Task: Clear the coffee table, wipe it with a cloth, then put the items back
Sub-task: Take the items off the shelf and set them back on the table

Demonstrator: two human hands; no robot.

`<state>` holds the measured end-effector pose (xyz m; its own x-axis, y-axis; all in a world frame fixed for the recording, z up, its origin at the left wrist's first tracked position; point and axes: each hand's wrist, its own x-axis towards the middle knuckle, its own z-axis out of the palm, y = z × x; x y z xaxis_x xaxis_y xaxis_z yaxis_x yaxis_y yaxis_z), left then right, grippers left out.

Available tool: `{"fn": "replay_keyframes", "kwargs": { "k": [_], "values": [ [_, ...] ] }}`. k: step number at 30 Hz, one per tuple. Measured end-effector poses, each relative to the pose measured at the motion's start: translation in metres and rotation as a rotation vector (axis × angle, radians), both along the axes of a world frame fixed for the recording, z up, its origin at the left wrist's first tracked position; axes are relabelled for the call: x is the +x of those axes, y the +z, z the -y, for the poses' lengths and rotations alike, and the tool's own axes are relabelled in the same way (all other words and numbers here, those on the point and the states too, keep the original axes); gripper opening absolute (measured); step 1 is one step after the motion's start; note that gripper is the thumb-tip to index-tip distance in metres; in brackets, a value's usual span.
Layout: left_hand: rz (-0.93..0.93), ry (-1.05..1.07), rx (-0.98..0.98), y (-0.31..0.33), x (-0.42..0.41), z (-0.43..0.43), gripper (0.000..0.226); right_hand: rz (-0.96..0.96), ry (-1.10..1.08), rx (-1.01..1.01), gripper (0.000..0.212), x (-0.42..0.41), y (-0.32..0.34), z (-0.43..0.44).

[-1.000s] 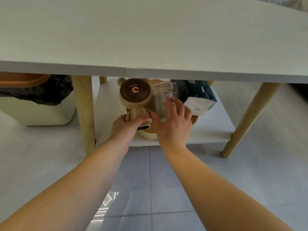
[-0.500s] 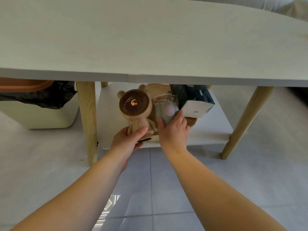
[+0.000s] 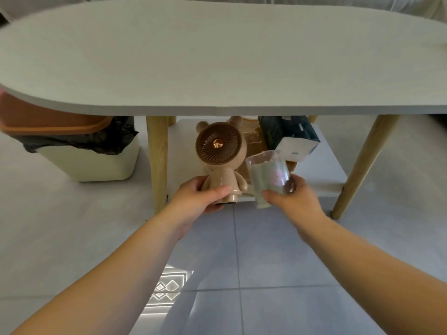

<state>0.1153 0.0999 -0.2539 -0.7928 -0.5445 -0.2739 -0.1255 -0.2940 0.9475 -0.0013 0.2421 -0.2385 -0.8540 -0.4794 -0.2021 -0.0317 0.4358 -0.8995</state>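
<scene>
The oval white coffee table (image 3: 217,56) fills the upper view, its top bare. My left hand (image 3: 198,198) grips the base of a beige bear-shaped fan (image 3: 219,151) with a brown round grille, at the front edge of the lower shelf (image 3: 324,170). My right hand (image 3: 294,197) holds a clear ribbed glass (image 3: 267,176), tilted, just in front of the shelf edge. Behind them on the shelf lie a dark tissue pack (image 3: 289,135) and a brown bear-shaped tray (image 3: 251,139), partly hidden.
A cream bin (image 3: 96,163) with a black bag and brown lid stands on the floor at the left. Wooden legs (image 3: 158,160) (image 3: 362,163) flank the shelf. Grey floor tiles lie below my arms.
Both hands have drawn back toward me, bringing the fan and the glass from deeper on the shelf to its front edge. The view has pulled back, showing more of the table top.
</scene>
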Motion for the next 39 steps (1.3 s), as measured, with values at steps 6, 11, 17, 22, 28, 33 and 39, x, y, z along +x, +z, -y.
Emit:
{"fn": "replay_keyframes", "kwargs": {
  "k": [6, 11, 17, 22, 28, 33, 39],
  "values": [
    [0.029, -0.239, -0.012, 0.027, 0.005, -0.036, 0.025, 0.090, -0.025, 0.016, 0.064, -0.006, 0.027, -0.077],
    [0.056, -0.418, -0.010, 0.059, -0.015, -0.083, 0.041, 0.087, -0.135, -0.052, 0.048, -0.007, 0.054, -0.146],
    [0.027, -0.641, 0.001, 0.105, -0.053, -0.142, 0.043, -0.005, -0.296, -0.132, 0.038, -0.016, 0.112, -0.212],
    [0.029, -0.699, 0.173, 0.125, -0.067, -0.181, 0.043, -0.121, -0.333, -0.114, 0.050, -0.017, 0.153, -0.234],
    [-0.013, -0.786, 0.220, 0.146, -0.074, -0.206, 0.047, -0.188, -0.368, -0.187, 0.053, -0.025, 0.196, -0.250],
    [-0.165, -0.743, 0.092, 0.184, -0.103, -0.199, 0.053, -0.302, -0.319, -0.317, 0.065, -0.044, 0.231, -0.242],
    [-0.262, -0.527, -0.210, 0.224, -0.136, -0.145, 0.053, -0.310, -0.272, -0.460, 0.048, -0.071, 0.231, -0.184]
  ]
}}
